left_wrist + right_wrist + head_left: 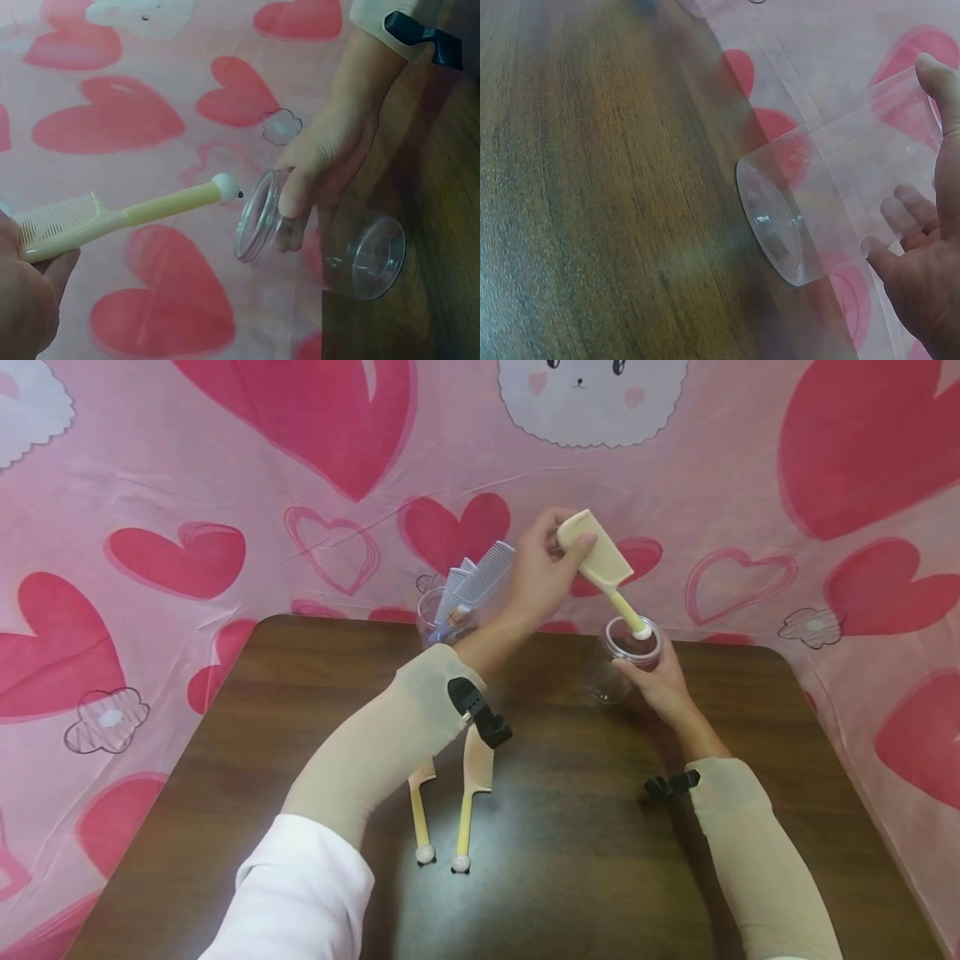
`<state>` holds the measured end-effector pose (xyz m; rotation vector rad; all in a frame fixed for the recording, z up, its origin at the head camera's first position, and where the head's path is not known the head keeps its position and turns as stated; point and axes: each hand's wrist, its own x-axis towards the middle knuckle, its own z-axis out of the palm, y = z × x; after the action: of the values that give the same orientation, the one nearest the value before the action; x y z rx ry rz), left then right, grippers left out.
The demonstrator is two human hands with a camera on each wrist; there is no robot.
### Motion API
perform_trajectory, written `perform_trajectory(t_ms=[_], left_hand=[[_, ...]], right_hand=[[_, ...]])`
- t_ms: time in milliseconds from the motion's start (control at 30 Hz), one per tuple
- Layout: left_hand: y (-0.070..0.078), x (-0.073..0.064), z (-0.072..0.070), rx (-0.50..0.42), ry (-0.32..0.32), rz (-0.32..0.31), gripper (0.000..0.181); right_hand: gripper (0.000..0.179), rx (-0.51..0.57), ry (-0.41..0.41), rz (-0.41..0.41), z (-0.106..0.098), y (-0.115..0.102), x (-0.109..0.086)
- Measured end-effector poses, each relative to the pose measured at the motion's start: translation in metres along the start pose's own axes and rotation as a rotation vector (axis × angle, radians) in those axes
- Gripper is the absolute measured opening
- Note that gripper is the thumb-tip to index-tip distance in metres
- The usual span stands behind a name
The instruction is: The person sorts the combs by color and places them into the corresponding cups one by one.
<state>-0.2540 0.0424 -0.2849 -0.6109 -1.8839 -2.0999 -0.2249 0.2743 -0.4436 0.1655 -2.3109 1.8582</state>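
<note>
My left hand point(542, 567) pinches a cream comb point(602, 557) by its toothed head, between thumb and fingers. The comb's yellow handle point(174, 203) slants down, and its white animal-head tip point(225, 187) points at the mouth of a clear plastic jar point(609, 683), just short of the rim in the left wrist view. My right hand point(663, 685) grips this jar around its neck; inside, no comb shows. On the table below my left forearm lie two similar combs, one point(465, 810) more visible, the other point(420, 814) partly covered by the sleeve.
Behind my left wrist, a second clear jar point(426, 610) at the back edge of the brown wooden table point(585, 852) holds several pale blue combs point(487, 572). A pink heart-printed cloth point(330, 460) hangs close behind the table.
</note>
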Motion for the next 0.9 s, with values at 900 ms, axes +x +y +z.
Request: perform_trajectory(t_ms=[900], left_hand=[[-0.066,-0.005,0.048,0.14,-0.042,-0.114,0.023]], right_hand=[[0.079,-0.035,-0.018,0.012,-0.001,-0.006,-0.001]])
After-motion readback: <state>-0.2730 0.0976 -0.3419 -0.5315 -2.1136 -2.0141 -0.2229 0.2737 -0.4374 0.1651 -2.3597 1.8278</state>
